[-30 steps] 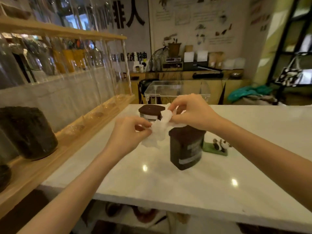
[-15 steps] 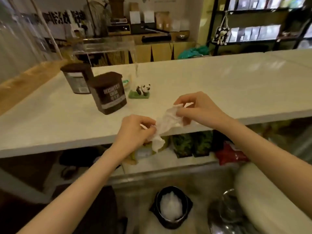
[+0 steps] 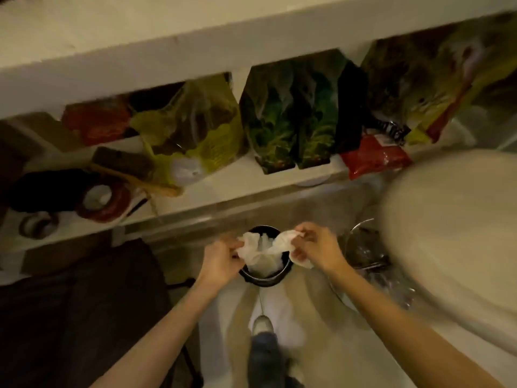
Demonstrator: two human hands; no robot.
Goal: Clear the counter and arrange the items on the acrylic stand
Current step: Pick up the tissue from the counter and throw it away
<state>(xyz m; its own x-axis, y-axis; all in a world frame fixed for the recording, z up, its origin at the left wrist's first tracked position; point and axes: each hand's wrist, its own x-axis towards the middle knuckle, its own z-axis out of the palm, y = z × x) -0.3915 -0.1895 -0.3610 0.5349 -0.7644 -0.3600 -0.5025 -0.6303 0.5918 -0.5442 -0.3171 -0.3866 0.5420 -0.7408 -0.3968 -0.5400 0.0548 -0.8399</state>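
Note:
Both my hands hold one crumpled white tissue [image 3: 275,245] stretched between them, directly above a small round black bin [image 3: 265,280] on the floor. My left hand [image 3: 222,257] pinches the tissue's left end and my right hand [image 3: 317,246] pinches its right end. White paper lies inside the bin under the tissue. The white counter [image 3: 112,46] shows only as its front edge along the top of the view. The acrylic stand, the brown tins and the panda figure are out of view.
Below the counter a white shelf [image 3: 223,189] carries green bags [image 3: 291,113], a yellow-green bag [image 3: 193,127], a red packet [image 3: 375,158] and tape rolls [image 3: 103,197]. A dark chair [image 3: 84,317] stands left, a pale blurred rounded object [image 3: 453,228] right. My shoe [image 3: 262,324] is under the bin.
The view has swung from the countertop down to the floor. Both hands have dropped with the tissue from counter height to just above the black bin.

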